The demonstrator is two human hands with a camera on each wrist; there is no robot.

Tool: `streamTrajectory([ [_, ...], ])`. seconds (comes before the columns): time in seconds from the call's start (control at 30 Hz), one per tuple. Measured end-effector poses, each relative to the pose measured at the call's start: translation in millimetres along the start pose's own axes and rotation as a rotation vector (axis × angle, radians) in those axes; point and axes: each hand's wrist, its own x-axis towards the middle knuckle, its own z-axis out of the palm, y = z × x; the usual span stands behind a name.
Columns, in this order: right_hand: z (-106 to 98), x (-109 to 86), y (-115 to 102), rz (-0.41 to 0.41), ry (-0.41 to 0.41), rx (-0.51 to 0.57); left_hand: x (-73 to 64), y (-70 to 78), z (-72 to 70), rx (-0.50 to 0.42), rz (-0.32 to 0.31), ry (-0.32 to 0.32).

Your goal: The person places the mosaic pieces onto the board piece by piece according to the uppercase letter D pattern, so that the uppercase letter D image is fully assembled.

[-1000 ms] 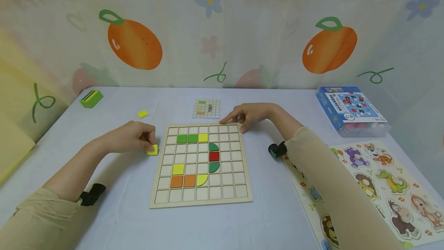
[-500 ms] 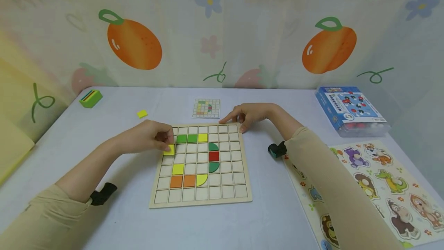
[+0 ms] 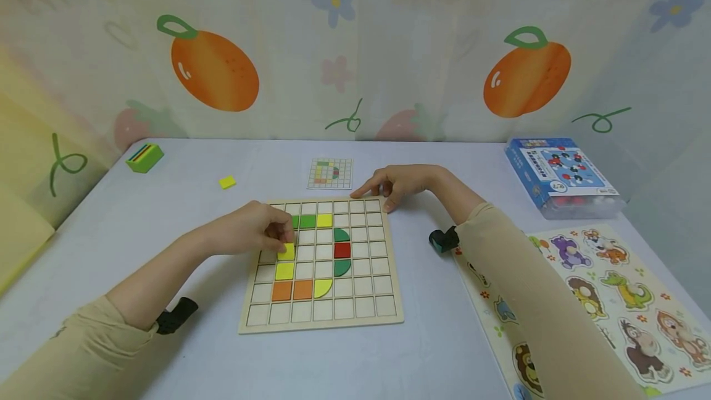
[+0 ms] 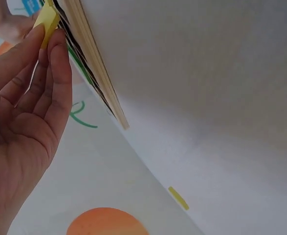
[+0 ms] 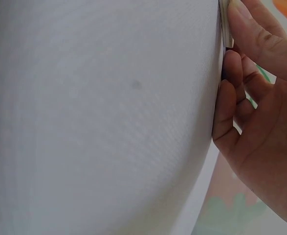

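My left hand (image 3: 252,230) pinches a yellow square tile (image 3: 286,252) between thumb and fingers over the left part of a wooden grid board (image 3: 322,328). The tile (image 4: 48,24) also shows at the fingertips in the left wrist view. Just below it, another yellow square (image 3: 284,271) lies in a cell, above two orange squares (image 3: 292,291). Green and yellow squares fill part of an upper row, partly behind my fingers. A red square (image 3: 342,250) sits between two dark green rounded pieces. My right hand (image 3: 397,183) grips the board's far right corner, thumb on its side edge.
Behind the board lies a small pattern card (image 3: 330,174). A loose yellow tile (image 3: 227,182) is at the back left, with a green block stack (image 3: 145,158) farther left. A blue box (image 3: 563,178) and an animal sticker sheet (image 3: 611,307) lie at the right.
My left hand has carried the yellow square tile rightward from beside the board's left edge to above its second column. The right hand has stayed at the corner.
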Motion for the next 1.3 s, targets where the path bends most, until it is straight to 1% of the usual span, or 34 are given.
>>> streamTrajectory([
  [0.2, 0.2, -0.3, -2.6, 0.017, 0.001, 0.011, 1.1, -2.0, 2.3, 0.005, -0.005, 0.028],
  [0.43, 0.3, -0.3, -1.2, 0.012, -0.005, 0.016, 1.0, -2.6, 4.2, 0.0, 0.015, 0.055],
  [0.9, -0.2, -0.4, -1.3, 0.008, -0.006, 0.022, 1.6, -6.2, 4.7, -0.032, 0.023, 0.051],
  [1.03, -0.5, -1.2, -1.4, 0.004, -0.007, 0.019, 1.6, -7.3, 4.7, -0.021, 0.039, 0.053],
  [1.2, 0.0, -1.4, -1.9, 0.009, -0.006, 0.018, 3.0, -8.0, 5.9, 0.02, 0.069, 0.065],
  [1.3, 0.5, -1.4, -2.7, 0.012, -0.006, 0.013, 4.0, -7.9, 6.2, 0.04, 0.054, 0.064],
])
